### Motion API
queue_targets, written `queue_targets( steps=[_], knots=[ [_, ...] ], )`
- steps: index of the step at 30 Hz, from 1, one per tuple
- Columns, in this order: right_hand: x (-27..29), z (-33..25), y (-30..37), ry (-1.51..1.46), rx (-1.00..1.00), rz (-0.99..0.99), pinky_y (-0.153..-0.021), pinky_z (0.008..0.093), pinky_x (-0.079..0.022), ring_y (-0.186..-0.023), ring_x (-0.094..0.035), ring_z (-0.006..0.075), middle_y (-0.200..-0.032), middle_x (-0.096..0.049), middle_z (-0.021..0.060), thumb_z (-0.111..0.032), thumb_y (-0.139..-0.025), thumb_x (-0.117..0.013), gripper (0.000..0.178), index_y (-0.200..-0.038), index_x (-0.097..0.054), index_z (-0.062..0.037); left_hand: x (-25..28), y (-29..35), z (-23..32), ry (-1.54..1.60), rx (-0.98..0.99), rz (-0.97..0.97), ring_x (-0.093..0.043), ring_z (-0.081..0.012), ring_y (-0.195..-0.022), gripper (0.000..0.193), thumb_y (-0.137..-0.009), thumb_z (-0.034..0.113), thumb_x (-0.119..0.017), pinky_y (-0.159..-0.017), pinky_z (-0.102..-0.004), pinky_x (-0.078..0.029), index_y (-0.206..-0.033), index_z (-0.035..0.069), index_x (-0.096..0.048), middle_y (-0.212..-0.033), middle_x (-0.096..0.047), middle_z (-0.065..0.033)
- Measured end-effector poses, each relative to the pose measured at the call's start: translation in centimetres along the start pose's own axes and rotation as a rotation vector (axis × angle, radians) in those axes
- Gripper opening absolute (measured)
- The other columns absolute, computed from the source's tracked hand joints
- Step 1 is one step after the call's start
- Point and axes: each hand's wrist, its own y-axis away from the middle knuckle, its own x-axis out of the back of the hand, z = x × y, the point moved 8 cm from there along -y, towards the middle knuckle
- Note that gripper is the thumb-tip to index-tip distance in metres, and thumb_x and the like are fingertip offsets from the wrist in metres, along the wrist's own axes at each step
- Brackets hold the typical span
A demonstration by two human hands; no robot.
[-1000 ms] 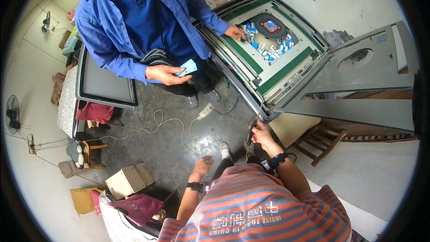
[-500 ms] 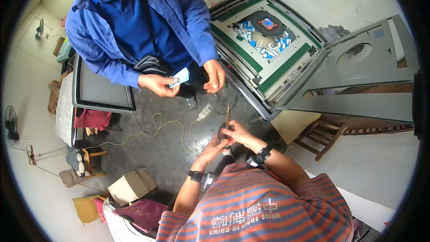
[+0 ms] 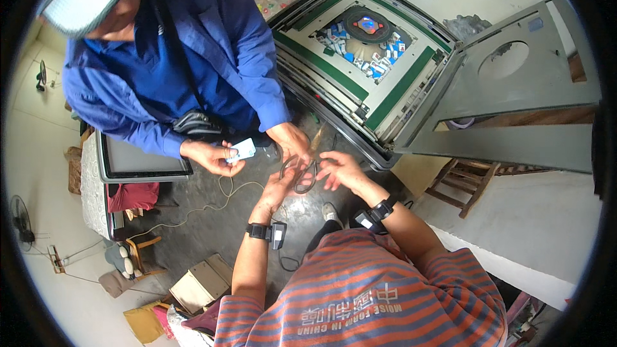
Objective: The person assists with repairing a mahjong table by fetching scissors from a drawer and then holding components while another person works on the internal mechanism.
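A pair of scissors [image 3: 313,168] with big dark loop handles and rusty blades points away from me. My left hand [image 3: 277,187] grips it at the handle loops. Just to the right, my right hand [image 3: 344,171] is open, its fingers spread beside the handles and holding nothing. Across from me, a person in a blue jacket [image 3: 225,45] reaches one hand [image 3: 289,139] to the scissors; whether it grips them is hard to tell. That person's other hand [image 3: 209,157] holds a small light-blue card or packet [image 3: 242,150].
An automatic mahjong table [image 3: 324,71] stands far right, its grey top panel [image 3: 475,99] raised on the right. Blue-and-white tiles [image 3: 376,64] lie inside. A wooden stool [image 3: 461,183] is at right, a pale cord [image 3: 193,211] crosses the floor, and a box [image 3: 199,283] sits lower left.
My hands and the scissors have moved away from my body toward the person. My right hand has let go and opened. The person has leaned in, bringing a hand to the scissors.
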Motion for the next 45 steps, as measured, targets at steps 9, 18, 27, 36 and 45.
queue_targets(
  steps=[9, 18, 27, 36, 45],
  knots=[
    [17.1, -7.3, -19.0, 0.217, 0.346, 0.632, -0.059, 0.0330, -0.050, -0.065, -0.063, 0.0191, -0.075, -0.066, 0.0099, -0.013, -0.080, -0.063, 0.014, -0.089, -0.067, -0.0043, 1.9, -6.0, 2.6, 0.184, -0.021, 0.133, -0.061, -0.0254, -0.099, 0.044, -0.099, 0.032, -0.044, -0.073, -0.0340, -0.055, -0.130, 0.001, -0.044, -0.115, -0.059, -0.0158],
    [19.3, -16.0, -31.6, 0.991, 0.372, 0.810, -0.090, 0.0437, -0.045, -0.109, -0.050, 0.0355, -0.113, -0.052, 0.0155, -0.015, -0.075, -0.071, 0.040, -0.113, -0.059, -0.0107, 6.1, -4.0, -0.5, -0.017, 0.063, 0.487, -0.062, -0.0204, -0.099, 0.038, -0.096, 0.029, -0.051, -0.081, -0.0306, -0.049, -0.123, 0.001, -0.052, -0.117, -0.061, -0.0115],
    [21.3, -15.7, -37.4, 1.220, 0.432, 0.707, -0.088, 0.0425, -0.046, -0.106, -0.052, 0.0347, -0.110, -0.054, 0.0152, -0.015, -0.077, -0.070, 0.036, -0.110, -0.061, -0.0069, 6.3, -4.9, -6.9, 0.023, 0.187, 0.538, -0.063, -0.0197, -0.095, 0.034, -0.095, 0.026, -0.054, -0.078, -0.0296, -0.050, -0.119, 0.002, -0.056, -0.113, -0.063, -0.0100],
    [10.9, -15.5, -27.6, -0.667, 0.181, -0.168, -0.081, 0.0298, -0.047, -0.091, -0.057, 0.0151, -0.105, -0.062, 0.0081, -0.015, -0.088, -0.063, 0.032, -0.115, -0.057, 0.0010, 3.1, -8.3, 0.6, -0.128, -0.037, 0.460, -0.063, -0.0138, -0.093, 0.028, -0.094, 0.013, -0.054, -0.079, -0.0264, -0.050, -0.117, -0.001, -0.057, -0.108, -0.065, -0.0073],
    [-4.2, -20.4, -8.5, -0.625, 0.201, -0.683, -0.086, 0.0337, -0.045, -0.096, -0.055, 0.0194, -0.115, -0.055, 0.0152, -0.021, -0.086, -0.065, 0.047, -0.123, -0.049, 0.0036, -3.6, -0.2, 21.5, -0.554, -0.724, 0.586, -0.055, -0.0194, -0.104, 0.047, -0.074, 0.002, -0.071, -0.083, -0.0306, -0.049, -0.118, 0.003, -0.056, -0.120, -0.053, -0.0102]
  ],
)
